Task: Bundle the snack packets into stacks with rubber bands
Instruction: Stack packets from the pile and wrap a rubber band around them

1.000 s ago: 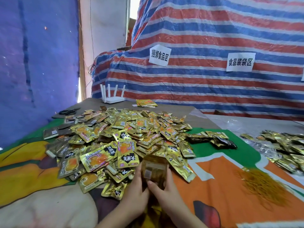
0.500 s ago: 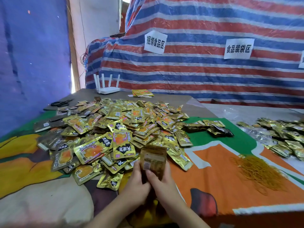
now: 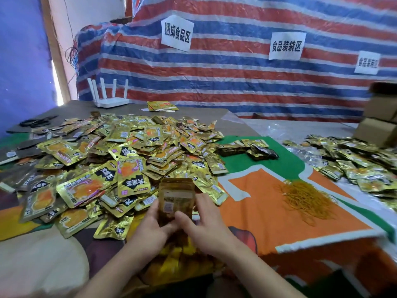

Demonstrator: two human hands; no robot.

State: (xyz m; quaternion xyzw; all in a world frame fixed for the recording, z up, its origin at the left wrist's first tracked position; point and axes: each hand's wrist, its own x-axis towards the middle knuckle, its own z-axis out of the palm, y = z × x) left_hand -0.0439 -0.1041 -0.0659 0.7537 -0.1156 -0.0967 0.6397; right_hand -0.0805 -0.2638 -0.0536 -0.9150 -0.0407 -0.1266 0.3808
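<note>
1. The left hand [image 3: 153,225] and right hand [image 3: 206,227] are gripping an upright stack of packets [image 3: 176,201] from both sides, near the counter's [image 3: 257,211] front edge.
2. Their fingers are hiding the stack's lower part.
3. The loose packet heap [image 3: 129,155] is lying just behind; rubber bands [image 3: 307,198] are lying well right.
4. The packet printing is blurring.

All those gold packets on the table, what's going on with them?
A person is sorting snack packets into bundles. Both hands, the left hand and the right hand, hold a small upright stack of packets at the near edge of the big loose pile of gold packets. No band can be seen around the stack. A heap of yellow rubber bands lies to the right on the orange cloth, untouched. A few finished-looking bundles sit on the green patch beyond.
</note>
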